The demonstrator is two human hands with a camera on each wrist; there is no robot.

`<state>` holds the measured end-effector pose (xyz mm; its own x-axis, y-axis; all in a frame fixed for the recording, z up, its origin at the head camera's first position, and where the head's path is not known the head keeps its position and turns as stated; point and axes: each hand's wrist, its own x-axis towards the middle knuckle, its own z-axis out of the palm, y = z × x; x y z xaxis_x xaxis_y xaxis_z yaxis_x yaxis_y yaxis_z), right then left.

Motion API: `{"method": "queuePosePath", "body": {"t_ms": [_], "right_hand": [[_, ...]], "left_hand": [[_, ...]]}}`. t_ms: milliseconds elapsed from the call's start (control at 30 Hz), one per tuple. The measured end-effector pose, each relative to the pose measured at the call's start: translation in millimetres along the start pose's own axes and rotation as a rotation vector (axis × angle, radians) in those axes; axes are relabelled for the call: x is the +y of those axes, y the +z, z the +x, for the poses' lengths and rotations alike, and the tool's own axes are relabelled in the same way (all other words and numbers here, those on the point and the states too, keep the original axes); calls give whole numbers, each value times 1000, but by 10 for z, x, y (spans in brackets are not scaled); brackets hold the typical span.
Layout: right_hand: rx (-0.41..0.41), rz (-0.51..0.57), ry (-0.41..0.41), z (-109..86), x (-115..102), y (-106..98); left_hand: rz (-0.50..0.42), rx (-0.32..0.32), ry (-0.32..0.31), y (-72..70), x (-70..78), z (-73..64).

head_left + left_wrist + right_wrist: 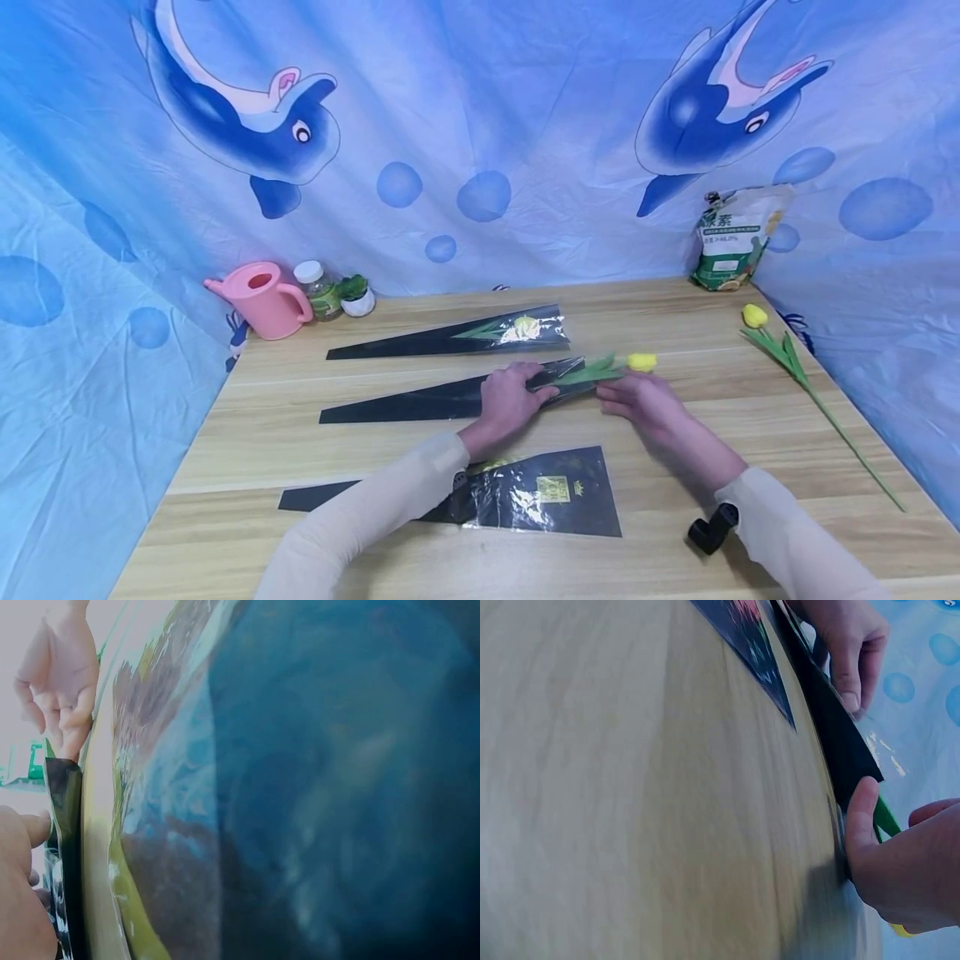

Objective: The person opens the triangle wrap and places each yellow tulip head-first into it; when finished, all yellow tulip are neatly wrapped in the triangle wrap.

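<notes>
My left hand (pixel 510 404) lies over the middle black flower sleeve (pixel 405 404), pinching its clear film near the wide mouth. A yellow artificial tulip (pixel 642 362) lies with its green leaves at that mouth and its bloom outside, to the right. My right hand (pixel 637 400) holds the tulip beside the mouth, its fingertips right at the sleeve's end. The lower stem is hidden by the sleeve and left hand. In the right wrist view, a green leaf (pixel 886 817) shows between the right hand's digits, next to the sleeve's dark edge (pixel 844 742).
Behind lies a sleeve (pixel 405 343) with a tulip inside; another printed sleeve (pixel 592 500) lies in front, partly under my left forearm. One loose tulip (pixel 821 400) is at right. A pink watering can (pixel 266 312), lidded jar (pixel 322 296), potted plant (pixel 358 298) and fertilizer bag (pixel 731 246) stand at the back.
</notes>
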<state>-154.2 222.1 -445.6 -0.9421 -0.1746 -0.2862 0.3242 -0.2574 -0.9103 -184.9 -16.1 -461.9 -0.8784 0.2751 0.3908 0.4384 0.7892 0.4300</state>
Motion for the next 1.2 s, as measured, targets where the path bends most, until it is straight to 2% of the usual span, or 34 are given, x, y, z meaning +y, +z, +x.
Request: {"method": "queuePosePath", "body": {"t_ms": [267, 333, 367, 433, 500, 567, 633, 700, 833, 933, 1000, 1200], "right_hand": [[-58, -51, 66, -31, -78, -108], [-67, -97, 76, -42, -97, -146], [-60, -157, 69, -54, -112, -167], [-31, -344, -1, -87, -155, -224], [34, -590, -133, -120, -222, -293], [134, -833, -293, -126, -305, -375], [211, -987, -416, -89, -380, -472], [221, -1068, -458, -20, -433, -570], [100, -1119, -353, 132, -480, -697], [18, -1120, -273, 209, -484, -714], [-7, -1124, -266, 236, -487, -699], [-1, -1111, -287, 251, -504, -651]], "left_hand": [[14, -15, -10, -1, 11, -4], [12, -19, -16, 4, 16, -4], [10, -22, -17, 8, 19, -4], [1, -32, -19, 13, 28, -2], [-5, -40, -21, 11, 36, 0], [-6, -43, -21, 1, 41, 0], [-6, -42, -27, -9, 40, 0], [-12, -44, -35, -15, 39, -5], [-14, -57, -37, -19, 23, -12], [-13, -57, -29, -17, 17, -16], [-22, -51, -26, -22, 15, -15], [-38, -26, -13, -41, 5, -6]]}}
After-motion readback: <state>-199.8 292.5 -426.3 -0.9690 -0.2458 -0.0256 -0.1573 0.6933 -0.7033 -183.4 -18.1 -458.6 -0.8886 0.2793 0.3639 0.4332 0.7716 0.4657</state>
